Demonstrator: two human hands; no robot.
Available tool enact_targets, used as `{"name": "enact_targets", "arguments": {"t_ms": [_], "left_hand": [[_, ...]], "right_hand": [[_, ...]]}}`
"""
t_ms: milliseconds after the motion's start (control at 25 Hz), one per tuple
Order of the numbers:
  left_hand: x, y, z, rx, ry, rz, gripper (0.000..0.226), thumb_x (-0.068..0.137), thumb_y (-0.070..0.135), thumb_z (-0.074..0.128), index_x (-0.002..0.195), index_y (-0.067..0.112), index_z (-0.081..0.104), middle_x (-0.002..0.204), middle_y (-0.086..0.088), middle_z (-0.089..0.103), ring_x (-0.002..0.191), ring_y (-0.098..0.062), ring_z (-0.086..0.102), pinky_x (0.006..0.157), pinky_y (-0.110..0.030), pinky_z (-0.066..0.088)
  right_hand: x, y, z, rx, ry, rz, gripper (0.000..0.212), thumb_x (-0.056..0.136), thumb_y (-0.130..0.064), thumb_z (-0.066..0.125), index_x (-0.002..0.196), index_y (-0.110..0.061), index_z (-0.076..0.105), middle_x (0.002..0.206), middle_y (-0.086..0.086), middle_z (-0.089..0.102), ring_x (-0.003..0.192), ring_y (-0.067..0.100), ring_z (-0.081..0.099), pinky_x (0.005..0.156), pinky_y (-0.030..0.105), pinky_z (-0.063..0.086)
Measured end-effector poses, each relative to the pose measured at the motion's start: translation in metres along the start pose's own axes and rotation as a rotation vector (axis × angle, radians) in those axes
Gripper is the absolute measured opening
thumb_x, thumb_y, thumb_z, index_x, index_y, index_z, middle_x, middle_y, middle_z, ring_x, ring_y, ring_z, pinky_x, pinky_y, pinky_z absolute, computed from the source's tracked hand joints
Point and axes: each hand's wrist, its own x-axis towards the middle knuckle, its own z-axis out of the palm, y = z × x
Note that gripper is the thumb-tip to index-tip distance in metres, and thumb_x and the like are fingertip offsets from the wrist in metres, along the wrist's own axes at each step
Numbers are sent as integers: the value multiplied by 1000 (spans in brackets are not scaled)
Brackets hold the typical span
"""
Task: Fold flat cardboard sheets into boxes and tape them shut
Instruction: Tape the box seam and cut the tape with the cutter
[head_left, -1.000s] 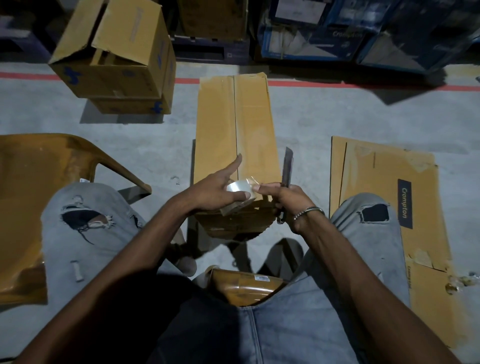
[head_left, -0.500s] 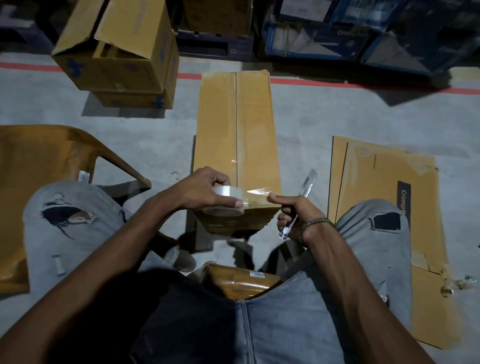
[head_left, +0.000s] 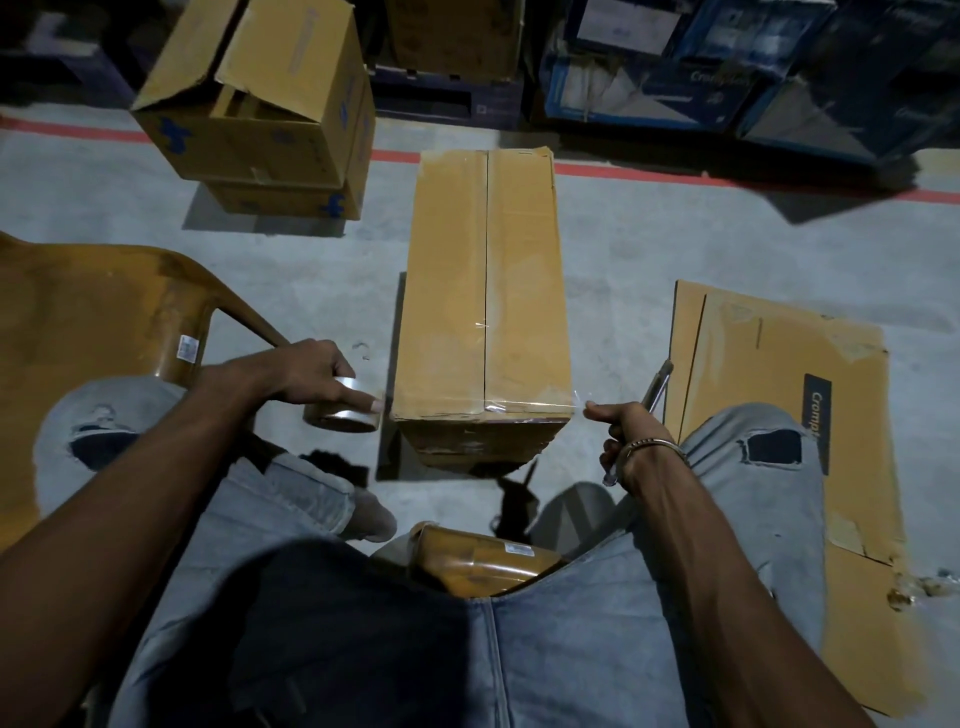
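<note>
A long brown cardboard box (head_left: 483, 291) lies on the floor in front of me, its top flaps closed along a middle seam. My left hand (head_left: 306, 371) grips a roll of clear tape (head_left: 343, 410) just left of the box's near corner. A clear strip of tape (head_left: 530, 402) stretches from the roll across the near end of the box. My right hand (head_left: 623, 436), right of the box, pinches the strip's free end with the thumb and also holds a cutter knife (head_left: 657, 387).
A flat cardboard sheet (head_left: 810, 415) lies on the floor at my right. An orange plastic chair (head_left: 93, 332) stands at my left. Open cardboard boxes (head_left: 270, 104) are stacked at the back left, blue cartons (head_left: 727, 73) along the back. I sit on an orange seat (head_left: 478, 564).
My hands have moved apart: the left carried the roll to the left of the box, the right drew the tape end to the right, so the strip now spans the box's near end.
</note>
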Motion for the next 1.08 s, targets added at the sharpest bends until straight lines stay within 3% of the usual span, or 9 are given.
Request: {"name": "enact_targets", "arguments": {"t_ms": [120, 320, 480, 600, 680, 760, 840, 960, 1080], "left_hand": [[13, -2, 7, 23, -34, -29, 101, 41, 101, 67, 73, 6, 73, 64, 1, 63, 67, -18, 62, 64, -31, 42], [25, -4, 12, 59, -55, -48, 82, 45, 99, 66, 56, 18, 60, 57, 3, 58, 63, -15, 58, 64, -31, 41], [34, -6, 17, 95, -52, -81, 72, 57, 90, 66, 53, 19, 57, 58, 3, 61, 67, -17, 61, 66, -31, 42], [39, -5, 21, 142, -67, -120, 71, 74, 87, 57, 61, 18, 64, 69, 1, 68, 77, -18, 66, 74, -33, 47], [40, -1, 23, 175, -65, -136, 68, 89, 80, 48, 63, 19, 63, 74, 1, 67, 79, -15, 64, 78, -33, 45], [43, 1, 26, 202, -69, -149, 65, 95, 75, 45, 67, 20, 63, 78, 2, 67, 78, -11, 60, 75, -32, 41], [45, 3, 30, 239, -102, -152, 63, 98, 72, 43, 76, 18, 67, 84, 1, 67, 77, -10, 57, 69, -29, 39], [53, -3, 38, 208, -162, -93, 54, 103, 64, 43, 83, 19, 66, 94, -3, 69, 81, -11, 59, 76, -31, 41], [57, -7, 42, 180, -133, -20, 44, 106, 53, 46, 79, 22, 62, 88, 0, 65, 80, -12, 58, 74, -31, 41]], "right_hand": [[-1, 3, 1, -36, 47, -15, 42, 65, -8, 89, 98, -5, 64, 75, 2, 52, 51, 17, 34, 49, 30, 35], [1, 4, 2, -115, 98, -111, 32, 59, -9, 90, 81, -3, 67, 89, 7, 68, 58, 19, 47, 56, 36, 37], [9, 9, 7, -148, 134, -123, 23, 58, -10, 90, 73, -6, 74, 97, 8, 70, 59, 21, 48, 57, 37, 41], [15, 13, 12, -172, 164, -145, 13, 66, -15, 88, 64, -12, 76, 99, 7, 74, 82, 24, 61, 81, 43, 51], [19, 16, 14, -191, 157, -158, 14, 69, -18, 85, 60, -12, 76, 94, 6, 78, 88, 23, 64, 82, 40, 47], [24, 20, 16, -222, 157, -161, 13, 67, -20, 84, 72, -8, 79, 97, 8, 78, 87, 26, 65, 79, 39, 46], [30, 22, 20, -263, 153, -151, 36, 69, -18, 86, 98, 1, 76, 104, 12, 73, 88, 29, 65, 79, 39, 48], [32, 21, 25, -277, 107, -143, 46, 79, -19, 86, 115, 5, 70, 110, 16, 72, 87, 28, 63, 77, 36, 48], [33, 24, 27, -271, 79, -89, 48, 84, -24, 83, 120, 3, 68, 92, 11, 68, 65, 21, 53, 61, 31, 44]]}}
